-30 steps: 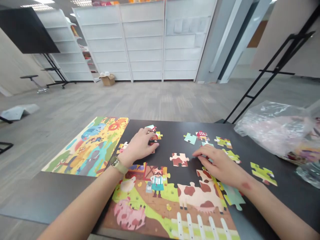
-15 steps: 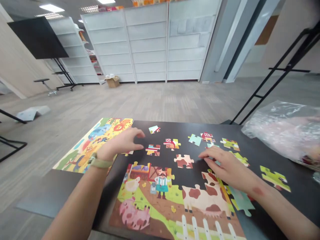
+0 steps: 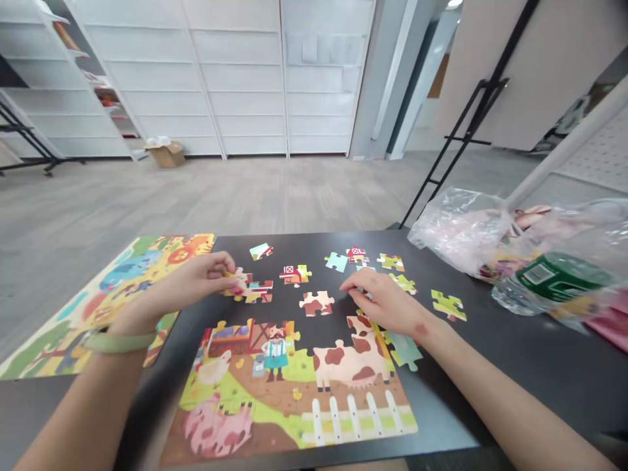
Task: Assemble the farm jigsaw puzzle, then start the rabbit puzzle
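Pinched in my left hand (image 3: 196, 281) is a pinkish jigsaw piece (image 3: 239, 281), tilted up from the table beside a red-and-yellow piece (image 3: 260, 292). My right hand (image 3: 385, 297) rests palm down above the table, fingers loosely stretched and thumb apart, with nothing visible in them. Just left of it lies a brown-and-white cow-patterned piece (image 3: 316, 303). Closer to me is the partly joined farm puzzle (image 3: 289, 392), showing a pig, a hen, a farmer, a cow and a white fence. Part of its right side and some loose pieces are hidden by my right hand.
A second puzzle (image 3: 118, 275) with animals lies at the left. Loose pieces lie beyond the farm puzzle, including a barn piece (image 3: 295, 275) and a green piece (image 3: 448, 304). Plastic bags (image 3: 461, 226) and a green-labelled bottle (image 3: 554, 278) are at the right.
The view has swung right, bringing the bottle into sight. My left hand has closed from open on a pinkish jigsaw piece and raised it. My right hand keeps about the same place over the table.
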Demonstrator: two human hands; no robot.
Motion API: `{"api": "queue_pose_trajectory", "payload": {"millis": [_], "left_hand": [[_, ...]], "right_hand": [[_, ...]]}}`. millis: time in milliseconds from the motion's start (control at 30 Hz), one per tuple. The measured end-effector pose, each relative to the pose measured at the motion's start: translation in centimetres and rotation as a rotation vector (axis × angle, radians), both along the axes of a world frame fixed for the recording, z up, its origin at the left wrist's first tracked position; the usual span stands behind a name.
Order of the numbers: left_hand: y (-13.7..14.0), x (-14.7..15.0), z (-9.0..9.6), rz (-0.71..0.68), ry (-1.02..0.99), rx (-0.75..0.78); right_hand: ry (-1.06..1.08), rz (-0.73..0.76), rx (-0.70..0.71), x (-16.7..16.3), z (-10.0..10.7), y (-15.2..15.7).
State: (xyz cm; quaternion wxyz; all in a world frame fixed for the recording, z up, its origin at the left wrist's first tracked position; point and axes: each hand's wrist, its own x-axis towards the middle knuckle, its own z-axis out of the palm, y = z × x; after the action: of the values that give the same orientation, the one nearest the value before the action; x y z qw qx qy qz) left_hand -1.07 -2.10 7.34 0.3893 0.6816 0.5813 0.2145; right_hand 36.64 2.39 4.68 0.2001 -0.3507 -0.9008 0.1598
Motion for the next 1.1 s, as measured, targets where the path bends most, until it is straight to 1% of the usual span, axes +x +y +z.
{"api": "queue_pose_trajectory", "payload": {"millis": [67, 100, 133, 200, 267, 367, 433, 500, 567, 633, 700, 767, 867, 967, 1100], "left_hand": [[-0.5, 3.6, -0.3, -0.086, -0.116, 0.016], [-0.7, 5.3, -0.7, -0.144, -0.158, 0.003], [-0.9, 6.9, -1.1, -0.170, -0.173, -0.005], [-1.3, 9.3, -2.1, -0.184, -0.187, -0.006], [-1.6, 10.5, -2.8, -0.162, -0.194, 0.023], [-1.7, 10.6, -3.2, -0.126, -0.192, 0.075], [-1.7, 10.4, -3.4, -0.107, -0.186, 0.092], [-1.6, 10.3, -3.5, -0.091, -0.188, 0.088], [-1.6, 10.3, -3.5, -0.074, -0.199, 0.070], [-1.6, 10.4, -3.4, -0.057, -0.213, 0.049], [-1.6, 10.5, -3.4, -0.046, -0.231, 0.027], [-1.7, 10.7, -3.4, -0.045, -0.256, 0.008], [-1.9, 11.1, -3.4, -0.051, -0.283, -0.002], [-2.2, 11.6, -3.5, -0.059, -0.280, 0.005], [-2.4, 11.7, -3.5, -0.093, -0.230, 0.030]], "right_hand": [[-0.003, 0.011, -0.008, -0.1, 0.0, -0.1], [-0.005, 0.017, -0.014, -0.1, 0.0, -0.2], [-0.006, 0.023, -0.020, -0.2, -0.1, -0.2], [0.004, 0.048, -0.018, -0.4, -0.2, -0.4], [0.017, 0.115, -0.008, -0.7, -0.2, -0.8], [-0.021, 0.247, -0.018, -1.4, -0.2, -1.4], [-0.080, 0.274, -0.041, -1.7, -0.3, -1.5], [-0.117, 0.228, -0.043, -1.7, -0.5, -1.3], [-0.114, 0.145, -0.015, -1.4, -0.8, -0.8], [-0.077, 0.085, 0.017, -1.0, -1.0, -0.3], [-0.001, 0.068, 0.021, -0.8, -0.9, -0.2], [0.089, 0.085, -0.023, -1.0, -0.6, -0.5], [0.179, 0.119, -0.186, -1.8, 0.0, -1.7], [0.199, 0.159, -0.325, -2.6, 0.1, -2.6], [0.162, 0.171, -0.360, -3.1, -0.3, -3.0]]}}
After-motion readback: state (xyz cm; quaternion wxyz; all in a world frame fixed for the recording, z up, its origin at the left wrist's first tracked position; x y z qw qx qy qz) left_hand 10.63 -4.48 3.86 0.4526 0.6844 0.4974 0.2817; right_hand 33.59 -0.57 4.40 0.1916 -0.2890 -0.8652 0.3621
